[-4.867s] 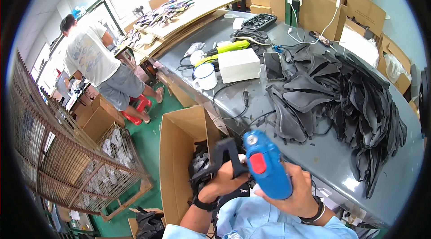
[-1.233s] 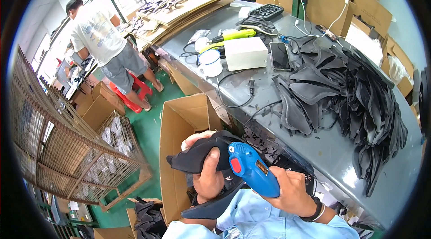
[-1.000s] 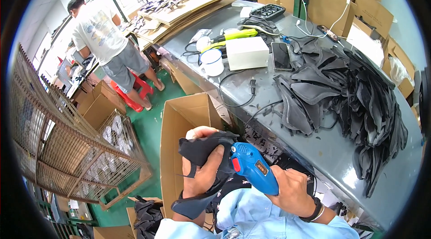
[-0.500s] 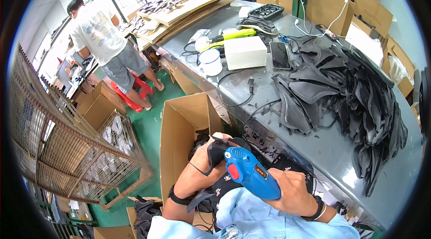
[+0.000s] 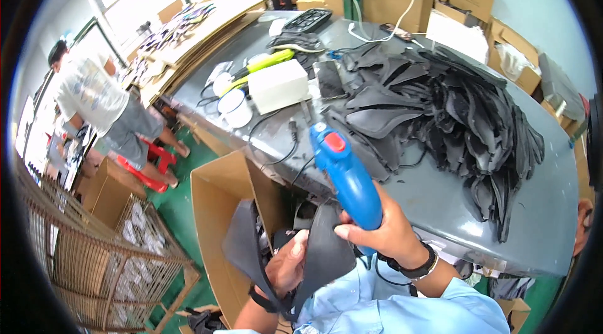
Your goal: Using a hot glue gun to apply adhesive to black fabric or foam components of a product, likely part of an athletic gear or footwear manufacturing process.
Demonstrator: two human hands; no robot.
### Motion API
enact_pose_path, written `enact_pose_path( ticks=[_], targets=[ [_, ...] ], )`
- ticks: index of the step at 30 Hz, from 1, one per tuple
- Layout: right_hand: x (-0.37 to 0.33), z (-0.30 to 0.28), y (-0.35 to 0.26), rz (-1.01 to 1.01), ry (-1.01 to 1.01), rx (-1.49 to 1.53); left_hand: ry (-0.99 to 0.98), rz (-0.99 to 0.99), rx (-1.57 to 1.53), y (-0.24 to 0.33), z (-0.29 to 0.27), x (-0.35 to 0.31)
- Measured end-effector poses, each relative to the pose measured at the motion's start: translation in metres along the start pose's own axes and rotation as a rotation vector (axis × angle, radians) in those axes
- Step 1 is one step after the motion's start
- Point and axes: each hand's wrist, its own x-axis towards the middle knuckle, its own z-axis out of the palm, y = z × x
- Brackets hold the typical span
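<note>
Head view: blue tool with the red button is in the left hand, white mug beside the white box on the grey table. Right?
One slip: the blue tool with the red button is in the right hand, not the left hand. The head view shows it. The white mug is beside the white box on the grey table, as you say.

Blue tool [image 5: 352, 180] swung up toward tabletop [image 5: 433, 205]; black piece [image 5: 326, 252] spread wider.

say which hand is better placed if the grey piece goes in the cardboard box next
Probably the left hand: it holds the grey piece right beside the open cardboard box. The right hand is farther from the box and grips the blue tool.
</note>
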Motion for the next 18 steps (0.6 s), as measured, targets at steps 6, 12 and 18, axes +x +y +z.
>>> enact_pose_path(
  ticks=[6, 12, 18],
  targets=[
    [0.003, 0.003, 0.015, -0.172, 0.188, -0.153, 0.099, 0.632, -0.167, -0.029, 0.056, 0.031],
    [-0.011, 0.001, 0.021, -0.45, 0.178, -0.72, 0.486, 0.907, -0.198, 0.006, 0.038, 0.033],
    [-0.031, 0.007, 0.037, -0.433, 0.062, -0.823, 0.583, 1.049, -0.134, 0.017, 0.03, 0.03]
  ],
)
